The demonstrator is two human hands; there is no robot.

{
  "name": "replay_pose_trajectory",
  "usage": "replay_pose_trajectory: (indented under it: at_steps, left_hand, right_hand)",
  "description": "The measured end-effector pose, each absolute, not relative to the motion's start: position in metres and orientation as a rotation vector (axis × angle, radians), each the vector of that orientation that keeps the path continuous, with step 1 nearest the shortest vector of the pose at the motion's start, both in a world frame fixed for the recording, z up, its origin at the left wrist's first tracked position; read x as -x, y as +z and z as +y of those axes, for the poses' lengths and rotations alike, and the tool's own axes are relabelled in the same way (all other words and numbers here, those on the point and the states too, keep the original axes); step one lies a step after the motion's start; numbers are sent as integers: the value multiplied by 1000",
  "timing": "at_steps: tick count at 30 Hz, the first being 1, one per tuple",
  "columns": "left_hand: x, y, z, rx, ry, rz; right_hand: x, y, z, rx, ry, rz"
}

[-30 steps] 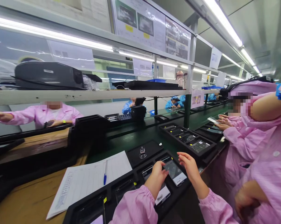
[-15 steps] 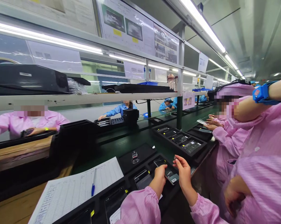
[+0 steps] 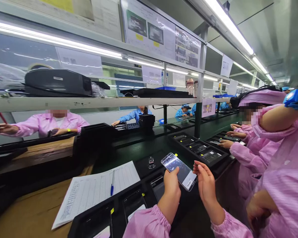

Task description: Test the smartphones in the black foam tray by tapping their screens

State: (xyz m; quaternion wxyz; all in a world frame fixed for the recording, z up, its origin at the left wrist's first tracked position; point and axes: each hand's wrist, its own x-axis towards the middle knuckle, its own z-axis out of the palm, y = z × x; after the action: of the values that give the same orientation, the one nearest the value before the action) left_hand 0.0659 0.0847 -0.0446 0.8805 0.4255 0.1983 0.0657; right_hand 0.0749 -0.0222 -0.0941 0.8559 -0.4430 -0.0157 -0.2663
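Two hands work together at the near edge of the worktop [image 3: 136,148]. The left hand [image 3: 172,186] grips a phone [image 3: 180,170] along its near side, thumb laid over the edge of the lit screen. The right hand [image 3: 206,180] is raised just beside the phone's right edge, fingertips drawn together in a pinch; whether they hold something small, or touch the phone, I cannot tell. The phone is tilted, screen up, over the far end of a black tray [image 3: 118,202], with a yellow tab [image 3: 176,154] showing at its upper edge.

The step in hand looks like handling this one phone, held by the left while the right attends to its edge. The next move, in my judgement, calls for a steady left grip and a light, exact touch from the right fingertips, clear of the screen.

Beside the left forearm, a second phone [image 3: 157,185] lies in its own compartment of the tray, with more devices in the compartments farther left. Past the tray are a written sheet [image 3: 95,191] with a blue pen [image 3: 112,185] on it and a small clear piece [image 3: 151,162]. Farther off to the right, another tray [image 3: 218,161] holds a row of dark devices, and a co-worker's pink sleeve [image 3: 282,185] comes close on that side.
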Motion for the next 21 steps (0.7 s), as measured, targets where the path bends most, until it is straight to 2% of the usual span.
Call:
replay_pose_trajectory:
  at_steps: [12,21]
  left_hand:
    - [2,15,123,-667,364,343]
    - [34,39,145,-618,560,300]
  right_hand:
    - [-25,-47,-22,841,-335,-122]
    - [-3,-44,-13,854,-234,-146]
